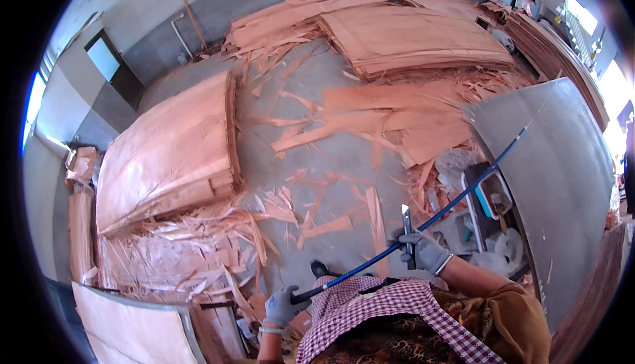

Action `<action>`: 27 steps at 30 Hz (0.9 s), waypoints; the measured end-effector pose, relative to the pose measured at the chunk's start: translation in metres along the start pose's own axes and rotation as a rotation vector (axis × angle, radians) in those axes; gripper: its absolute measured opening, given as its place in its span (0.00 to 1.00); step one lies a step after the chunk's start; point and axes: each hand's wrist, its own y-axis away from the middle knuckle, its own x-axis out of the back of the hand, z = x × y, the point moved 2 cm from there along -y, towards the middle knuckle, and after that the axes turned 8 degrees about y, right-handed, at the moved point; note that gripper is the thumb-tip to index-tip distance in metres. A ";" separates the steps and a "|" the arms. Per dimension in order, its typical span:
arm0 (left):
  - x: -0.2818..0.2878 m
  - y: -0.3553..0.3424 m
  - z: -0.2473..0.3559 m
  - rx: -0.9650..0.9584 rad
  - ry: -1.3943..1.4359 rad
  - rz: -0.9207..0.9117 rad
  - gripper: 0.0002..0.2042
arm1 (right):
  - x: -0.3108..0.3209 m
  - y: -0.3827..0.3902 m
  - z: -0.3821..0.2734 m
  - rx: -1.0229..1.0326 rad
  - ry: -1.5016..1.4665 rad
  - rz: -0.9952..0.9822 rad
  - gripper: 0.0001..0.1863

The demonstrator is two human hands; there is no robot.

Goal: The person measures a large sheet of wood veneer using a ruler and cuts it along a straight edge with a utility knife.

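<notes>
My left hand, in a grey glove, is closed round the dark butt end of a long blue rod. The rod slants up to the right across my front and tapers to a thin tip over a grey sheet-topped table. My right hand, gloved too, is closed on a utility knife whose blade points away from me. The rod passes at the fingers of that hand; whether they also grip it is hard to tell. A checked apron covers my front below the rod.
Stacks of thin wood veneer sheets stand at the left and at the back. Torn veneer strips litter the grey floor. Beside the table, a white-framed rack stands among plastic wrap.
</notes>
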 end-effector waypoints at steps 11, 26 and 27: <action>0.162 -0.266 -0.055 -0.186 -0.102 -0.051 0.26 | -0.170 -0.222 -0.154 0.148 0.109 0.018 0.09; 0.317 -0.619 0.100 -0.154 0.143 -0.134 0.28 | -0.176 -0.480 -0.378 0.172 0.174 0.173 0.08; 0.328 -0.637 0.111 -0.138 0.152 -0.104 0.27 | -0.174 -0.499 -0.393 0.170 0.137 0.158 0.08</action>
